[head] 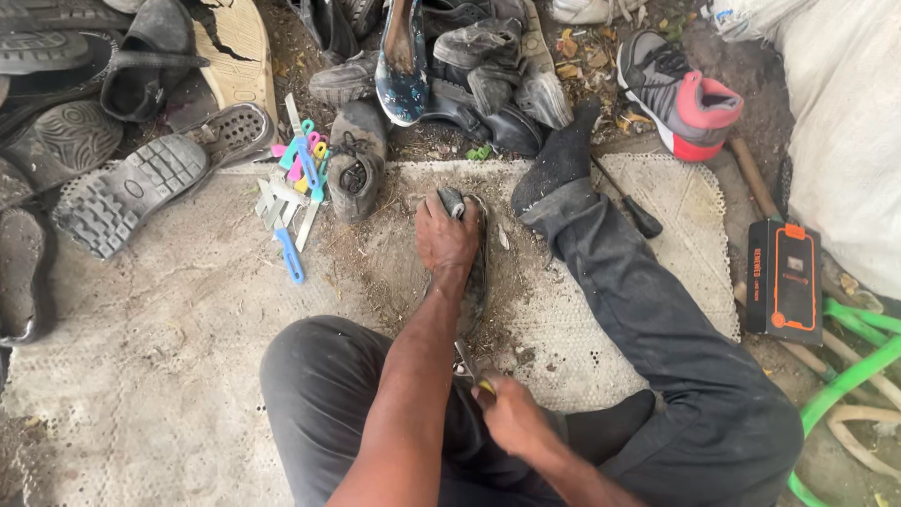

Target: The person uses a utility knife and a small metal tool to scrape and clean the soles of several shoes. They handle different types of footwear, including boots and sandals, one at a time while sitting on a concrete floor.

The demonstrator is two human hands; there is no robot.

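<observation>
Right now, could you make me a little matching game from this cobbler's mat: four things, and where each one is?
Things:
1. left hand
2. right hand
3. red and grey sneaker
4. black and orange box

Places:
A. top right, on the dirt
B. pressing down on a dark shoe
C. right edge, beside green tubing
D. near the knee, gripping a small tool

Pairs: 1-B, 2-D, 3-A, 4-C

Worn dark grey shoe point(476, 268) under left hand point(447, 239) at mat centre. Pale grey woven mat point(169, 329), dotted weave. Blue, pink, yellow plastic-handled knives point(296, 183) near mat's far-left edge. Grey sneaker with pink-red heel and white sole point(678, 94) beyond far-right corner. Black box with orange outline point(784, 280) off right edge. Dark blue speckled sole point(404, 61) past far edge. Green tubing point(849, 376) off near-right corner. Dark grey trousers point(657, 329).
</observation>
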